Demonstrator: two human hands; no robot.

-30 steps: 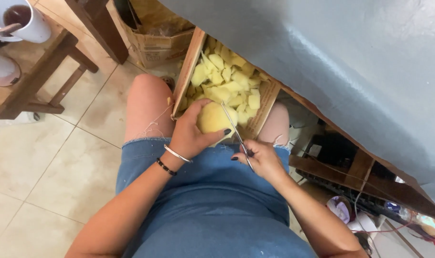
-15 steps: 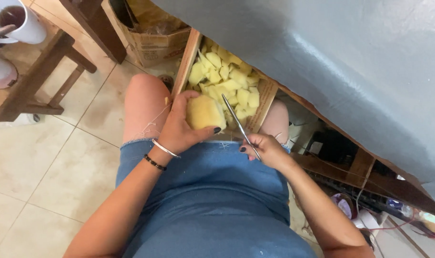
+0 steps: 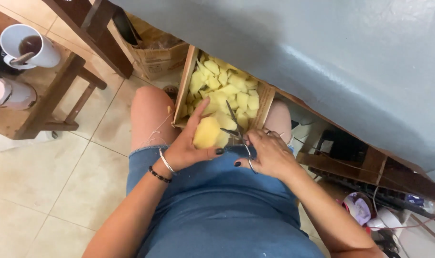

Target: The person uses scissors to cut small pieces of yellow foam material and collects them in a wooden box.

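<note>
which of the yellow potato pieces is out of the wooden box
The large rounded potato piece held in the left hand over the lap; the other cut pieces all lie inside the wooden box.

The right hand (image 3: 270, 155) drew in toward the left hand (image 3: 191, 145) — the scissors (image 3: 236, 131) closed up against the peeled potato (image 3: 207, 132), touching its right side.
</note>
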